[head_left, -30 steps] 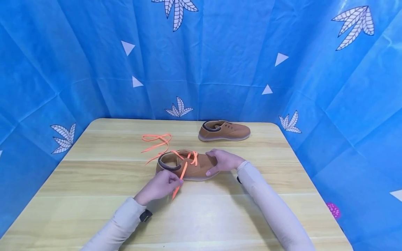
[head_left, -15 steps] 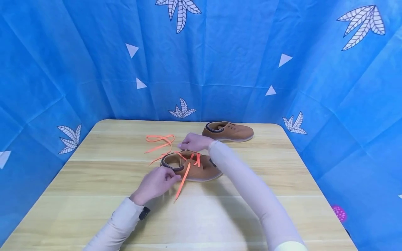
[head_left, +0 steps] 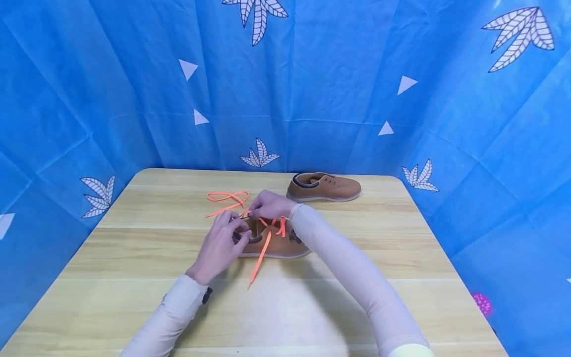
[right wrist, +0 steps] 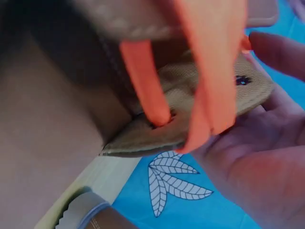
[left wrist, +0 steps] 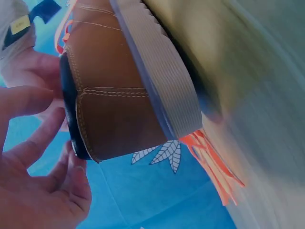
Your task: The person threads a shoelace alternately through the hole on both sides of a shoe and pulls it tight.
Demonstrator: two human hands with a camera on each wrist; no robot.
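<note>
A brown lace-up shoe stands on the table, toe to the right, with an orange shoelace through some eyelets. One lace end hangs over its near side. My left hand hovers at the heel collar with curved fingers, the thumb apart from the fingertips; the left wrist view shows fingertips right at the dark collar. Reaching across the shoe, my right hand pinches the lace at the far side. In the right wrist view, its thumb lies by a bit of lace near the tan eyelet flap.
The lace's other length lies looped on the wooden table beyond the heel. A second brown shoe, its eyelets unlaced, stands at the back. A blue patterned curtain surrounds the table's back and sides.
My right hand has left the toe and reached over to the shoe's far side. My left hand has let go of the near lace end and moved up to the heel opening.
</note>
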